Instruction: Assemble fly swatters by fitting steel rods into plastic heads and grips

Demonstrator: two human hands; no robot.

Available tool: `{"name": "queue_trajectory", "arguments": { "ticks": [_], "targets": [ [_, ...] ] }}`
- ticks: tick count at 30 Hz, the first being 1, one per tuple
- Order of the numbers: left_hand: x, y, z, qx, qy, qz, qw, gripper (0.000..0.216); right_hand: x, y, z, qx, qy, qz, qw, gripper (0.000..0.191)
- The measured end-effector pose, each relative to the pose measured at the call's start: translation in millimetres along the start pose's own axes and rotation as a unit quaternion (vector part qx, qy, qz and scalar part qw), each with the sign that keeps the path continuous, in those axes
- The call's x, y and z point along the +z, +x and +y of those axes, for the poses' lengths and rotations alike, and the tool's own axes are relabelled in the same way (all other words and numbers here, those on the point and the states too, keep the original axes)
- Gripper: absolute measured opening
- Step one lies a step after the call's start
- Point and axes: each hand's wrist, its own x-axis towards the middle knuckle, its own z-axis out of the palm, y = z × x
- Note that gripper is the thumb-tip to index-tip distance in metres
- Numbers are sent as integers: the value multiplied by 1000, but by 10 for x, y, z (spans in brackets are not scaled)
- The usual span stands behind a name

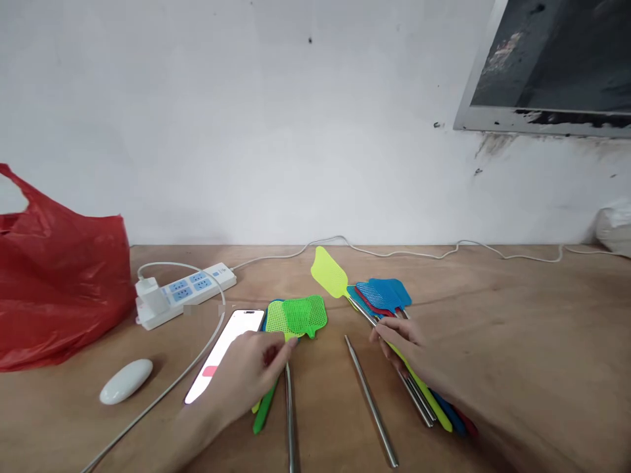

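My left hand [251,374] is closed in a pinch at the neck of a green fly swatter [303,314], which lies on a small stack of swatter heads. My right hand [404,341] grips a yellow-green fly swatter [329,272] by its shaft, its head raised and tilted toward the wall. Under that hand lies a pile of blue and red swatters [382,295] with metal handles. A loose metal rod [369,399] lies between my hands, and another rod [290,420] lies below my left hand.
A lit phone [231,338] on a cable lies left of my left hand. A white power strip [185,292] with a charger, a white oval mouse-like object [126,380] and a red plastic bag [54,282] stand on the wooden table [517,315]. A white wall is behind.
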Motion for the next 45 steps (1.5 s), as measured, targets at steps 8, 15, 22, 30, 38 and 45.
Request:
{"name": "queue_trajectory", "arguments": {
  "ticks": [8,15,22,30,38,45],
  "targets": [
    [116,-138,154,153,11,-121,981,36,12,-79,-83,22,29,49,998,50],
    [68,-120,310,207,-62,-150,965,14,5,-83,-115,57,92,60,992,47],
    [77,-148,332,213,-76,-149,963,10,-62,-59,-100,29,49,94,994,45],
    [102,-133,297,216,-34,-132,967,15,-165,34,145,-76,-182,171,965,28],
    [121,-134,282,205,-11,-135,969,19,-347,-3,81,-45,-523,219,823,16],
    [139,-136,262,190,-6,-155,969,18,-407,-30,70,-3,-580,181,794,16]
  ]
}}
